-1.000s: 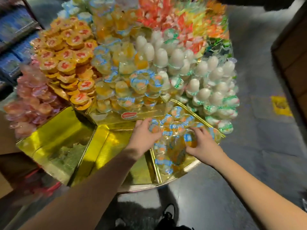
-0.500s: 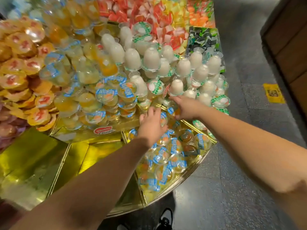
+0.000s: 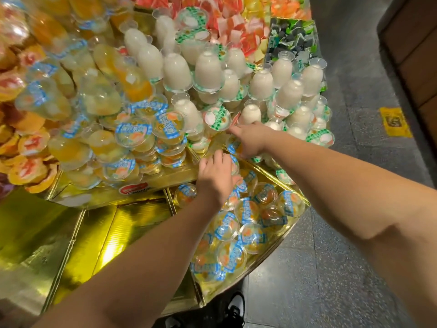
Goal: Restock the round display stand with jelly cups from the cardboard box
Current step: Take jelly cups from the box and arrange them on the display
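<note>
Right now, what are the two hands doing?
Left hand: presses on the blue-label jelly cups, grip hidden.
Right hand: curled over one blue-label cup.

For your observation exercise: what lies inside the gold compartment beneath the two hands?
Blue-lidded jelly cups fill the gold compartment. Its floor, and any cups under the hands, are hidden.

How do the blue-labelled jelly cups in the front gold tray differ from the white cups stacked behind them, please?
The blue-labelled cups are squat, clear, with orange fruit; the white cups are taller and milky. The blue-labelled ones lie loose at all angles; many white ones stand inverted in tiers. Their lids are blue-checked versus green-checked. Both are clear plastic.
</note>
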Demonstrator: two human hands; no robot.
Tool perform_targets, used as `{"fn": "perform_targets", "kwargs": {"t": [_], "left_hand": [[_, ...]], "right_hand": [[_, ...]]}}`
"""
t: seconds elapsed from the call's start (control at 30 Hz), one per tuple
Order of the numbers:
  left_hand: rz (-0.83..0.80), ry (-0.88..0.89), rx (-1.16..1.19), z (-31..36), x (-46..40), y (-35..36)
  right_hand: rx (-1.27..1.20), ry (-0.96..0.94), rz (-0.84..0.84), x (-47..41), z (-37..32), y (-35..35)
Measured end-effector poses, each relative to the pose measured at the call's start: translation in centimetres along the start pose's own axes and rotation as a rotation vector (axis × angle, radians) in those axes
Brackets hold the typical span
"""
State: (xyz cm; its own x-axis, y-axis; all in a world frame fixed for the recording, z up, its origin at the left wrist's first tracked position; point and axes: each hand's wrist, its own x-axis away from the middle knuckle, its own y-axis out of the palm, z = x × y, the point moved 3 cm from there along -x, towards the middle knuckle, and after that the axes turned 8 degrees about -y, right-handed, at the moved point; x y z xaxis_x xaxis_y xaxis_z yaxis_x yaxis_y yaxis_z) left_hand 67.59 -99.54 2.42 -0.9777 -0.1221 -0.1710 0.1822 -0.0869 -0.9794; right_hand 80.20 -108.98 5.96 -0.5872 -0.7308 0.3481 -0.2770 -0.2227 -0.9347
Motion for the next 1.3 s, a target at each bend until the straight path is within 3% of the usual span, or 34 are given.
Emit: {"fn": "perform_targets", "kwargs": {"t": [0.17,0.37,0.53,0.63,0.7,0.77,0.87,1.0,1.3], "left_hand": [[0.020,0.105,-0.065,-0.7,0.1,1.3],[0.161,0.160,0.009,-1.6,1.9,1.8],[0.169,0.045,0.192,-1.9,3.5,2.0],[0.077,-0.134,0.443,-2.0,4.1,1.2],[-0.100,-0.439,0.689,-2.2,4.5,0.5],[-0.327,-0.796,0.776,-2.4,4.5,0.9],[-0.511,-1.014,1.043,-2.3,3.8,2.3],[-0.610,-1.101,1.334,-1.7,3.3,3.0],[-0.487,-1.124,1.388,-0.7,3.1,3.1]], "right_hand": [[-0.050,0.009,-0.003,-0.6,-0.5,1.0],[-0.049,-0.001,0.043,0.0,-1.1,1.4],[-0.071,0.046,0.114,1.7,-1.7,2.3],[-0.185,0.129,0.256,3.0,-2.4,3.1],[-0.344,0.256,0.468,4.3,-3.0,3.8],[-0.613,0.451,0.608,5.6,-3.5,4.9],[-1.137,0.742,0.559,5.4,-3.8,7.3],[-1.340,0.805,0.412,3.3,-3.2,8.5],[-1.185,0.778,0.330,1.7,-2.3,7.5]]}}
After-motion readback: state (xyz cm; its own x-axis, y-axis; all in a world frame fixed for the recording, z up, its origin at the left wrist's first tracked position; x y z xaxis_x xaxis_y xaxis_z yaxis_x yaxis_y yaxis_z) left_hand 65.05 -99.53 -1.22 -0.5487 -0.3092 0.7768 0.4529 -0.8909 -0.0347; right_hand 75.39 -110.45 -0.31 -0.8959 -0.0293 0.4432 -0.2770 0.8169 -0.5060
